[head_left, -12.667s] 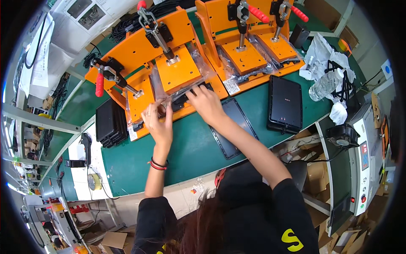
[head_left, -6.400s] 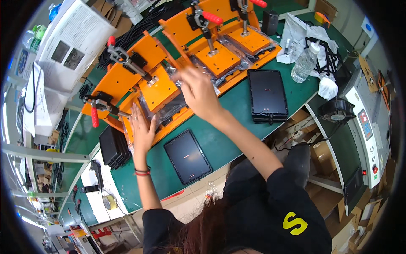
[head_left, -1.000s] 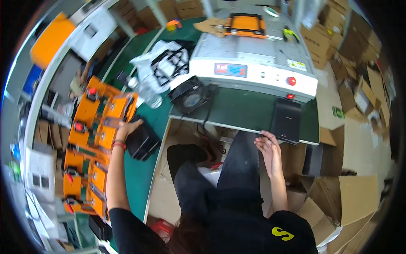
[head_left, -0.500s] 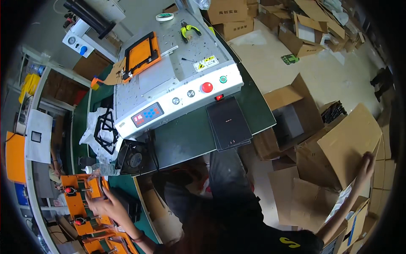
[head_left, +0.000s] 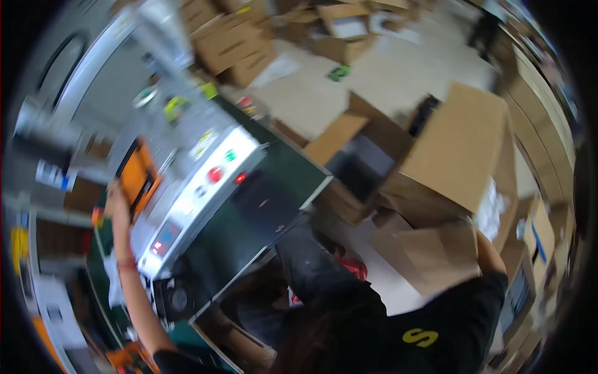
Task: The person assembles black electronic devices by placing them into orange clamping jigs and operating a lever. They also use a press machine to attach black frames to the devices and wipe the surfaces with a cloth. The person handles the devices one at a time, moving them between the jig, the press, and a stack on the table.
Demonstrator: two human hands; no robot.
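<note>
My left hand (head_left: 116, 201) is at the near left edge of a flat orange fixture (head_left: 131, 176) with a black frame, on the machine's grey top. Motion blur hides whether its fingers grip the fixture. My right forearm (head_left: 490, 252) reaches to a large brown carton (head_left: 458, 146) on my right. Its hand is hidden behind the carton's edge, so what it touches cannot be seen. Thin black panels (head_left: 265, 202) lie on the green table in front of the machine's white control panel (head_left: 198, 192).
Yellow-green pliers (head_left: 176, 109) and a tape roll (head_left: 146, 96) lie on the machine top. A black fan (head_left: 177, 298) stands by its near corner. An open carton (head_left: 349, 140) sits right of the table. Far off, a person's dark legs (head_left: 484, 31) show.
The view has swung and blurred. My left hand went from the orange clamp fixtures at lower left up to the orange fixture. My right hand left the carton's outer edge and dropped from sight.
</note>
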